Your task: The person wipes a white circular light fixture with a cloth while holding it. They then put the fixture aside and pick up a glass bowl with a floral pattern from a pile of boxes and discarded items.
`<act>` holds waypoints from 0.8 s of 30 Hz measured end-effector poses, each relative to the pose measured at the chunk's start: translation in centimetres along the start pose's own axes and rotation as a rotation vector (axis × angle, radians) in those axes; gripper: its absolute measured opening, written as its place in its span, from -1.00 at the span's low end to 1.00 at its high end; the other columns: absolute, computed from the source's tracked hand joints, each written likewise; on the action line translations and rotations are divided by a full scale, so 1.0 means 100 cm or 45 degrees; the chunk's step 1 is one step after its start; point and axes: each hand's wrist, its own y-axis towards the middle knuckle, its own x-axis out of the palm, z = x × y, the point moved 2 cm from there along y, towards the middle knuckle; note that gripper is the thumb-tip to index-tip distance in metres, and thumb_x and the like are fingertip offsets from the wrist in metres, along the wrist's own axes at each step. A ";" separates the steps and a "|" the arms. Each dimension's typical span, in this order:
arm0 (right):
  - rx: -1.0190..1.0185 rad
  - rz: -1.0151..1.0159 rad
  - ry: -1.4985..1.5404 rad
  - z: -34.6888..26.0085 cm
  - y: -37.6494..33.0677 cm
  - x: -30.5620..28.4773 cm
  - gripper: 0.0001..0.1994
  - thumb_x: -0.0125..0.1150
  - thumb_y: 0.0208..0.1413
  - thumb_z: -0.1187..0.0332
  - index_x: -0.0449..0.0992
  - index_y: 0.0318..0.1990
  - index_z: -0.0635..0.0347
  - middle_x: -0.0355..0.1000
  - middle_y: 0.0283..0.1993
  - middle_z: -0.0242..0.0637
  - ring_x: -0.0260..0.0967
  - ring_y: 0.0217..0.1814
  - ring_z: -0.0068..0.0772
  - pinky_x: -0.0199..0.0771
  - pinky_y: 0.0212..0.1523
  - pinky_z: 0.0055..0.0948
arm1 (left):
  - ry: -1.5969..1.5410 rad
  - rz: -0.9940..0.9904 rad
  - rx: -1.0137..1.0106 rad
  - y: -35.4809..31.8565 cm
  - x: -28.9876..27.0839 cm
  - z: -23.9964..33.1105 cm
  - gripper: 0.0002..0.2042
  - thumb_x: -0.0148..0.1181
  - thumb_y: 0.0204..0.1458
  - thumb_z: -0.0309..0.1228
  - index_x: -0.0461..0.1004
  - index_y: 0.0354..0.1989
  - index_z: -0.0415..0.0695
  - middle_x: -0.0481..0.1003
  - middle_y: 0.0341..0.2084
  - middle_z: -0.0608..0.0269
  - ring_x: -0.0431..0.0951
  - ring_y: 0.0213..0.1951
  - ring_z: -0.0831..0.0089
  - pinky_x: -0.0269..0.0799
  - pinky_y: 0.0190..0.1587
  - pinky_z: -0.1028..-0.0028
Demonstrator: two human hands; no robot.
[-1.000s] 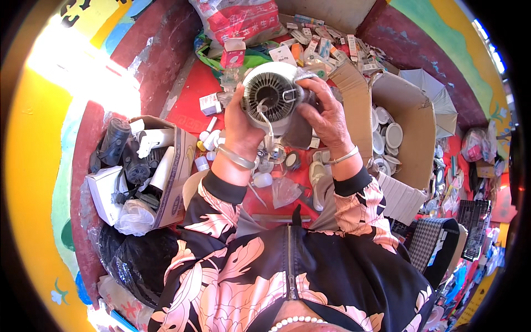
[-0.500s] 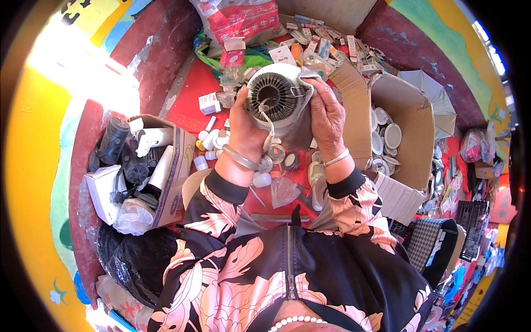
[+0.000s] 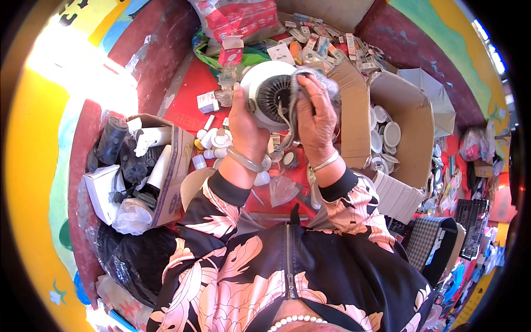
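Observation:
A round white lamp [image 3: 260, 74] with a ring of dark cooling fins and a pale cable is held up in front of me. My left hand [image 3: 246, 126] grips its left side, the thumb along the white housing. In my right hand [image 3: 316, 120] is a grey cloth [image 3: 329, 85], pressed over the right part of the fins. The cloth hides that side of the lamp, and the cable hangs down between my hands.
To the left stands a cardboard box [image 3: 176, 177] of black and white devices. An open carton [image 3: 412, 127] with white discs is at the right. Small boxes [image 3: 323, 47] are heaped at the back, and small white bottles [image 3: 209, 139] lie on the red surface [image 3: 185, 105].
The lamp has turned and tilted in my left hand, its fins now facing more to the right. My right hand has moved left, bringing the cloth from the lamp's edge onto the fins.

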 end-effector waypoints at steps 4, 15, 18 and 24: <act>0.728 0.334 1.098 0.031 0.013 -0.013 -0.78 -0.10 0.20 0.46 0.38 -0.04 0.25 0.42 -0.14 -0.32 0.38 -0.11 -0.47 0.39 -0.12 -0.55 | -0.067 -0.005 -0.040 0.008 -0.006 -0.002 -0.61 -0.19 0.20 -0.17 0.30 0.03 -0.21 0.45 -0.11 0.10 0.46 -0.07 0.23 0.36 0.04 0.24; 1.039 0.228 1.272 0.024 0.007 -0.013 -0.83 0.04 0.18 0.37 0.47 -0.18 0.25 0.45 -0.22 -0.37 0.37 -0.24 -0.59 0.39 -0.17 -0.59 | -0.348 0.061 -0.101 0.026 -0.028 0.006 -0.63 -0.21 0.17 -0.21 0.41 -0.09 -0.22 0.47 -0.14 0.07 0.48 -0.10 0.16 0.39 0.01 0.17; 0.988 -0.058 1.266 0.018 -0.009 0.008 -0.82 0.02 0.19 0.44 0.51 -0.13 0.25 0.46 -0.16 -0.35 0.36 -0.19 -0.65 0.33 -0.15 -0.69 | -0.325 0.039 -0.033 0.021 -0.021 0.004 -0.60 -0.22 0.18 -0.17 0.39 -0.05 -0.21 0.45 -0.11 0.07 0.45 -0.06 0.17 0.34 0.06 0.19; 0.538 -0.100 0.724 0.004 -0.014 0.015 -0.70 0.11 0.11 0.47 0.40 0.02 0.28 0.31 0.00 -0.31 0.24 0.02 -0.55 0.21 0.07 -0.57 | -0.310 -0.073 0.004 0.017 -0.013 0.008 -0.58 -0.24 0.19 -0.13 0.37 -0.02 -0.20 0.44 -0.09 0.08 0.43 -0.03 0.18 0.31 0.09 0.19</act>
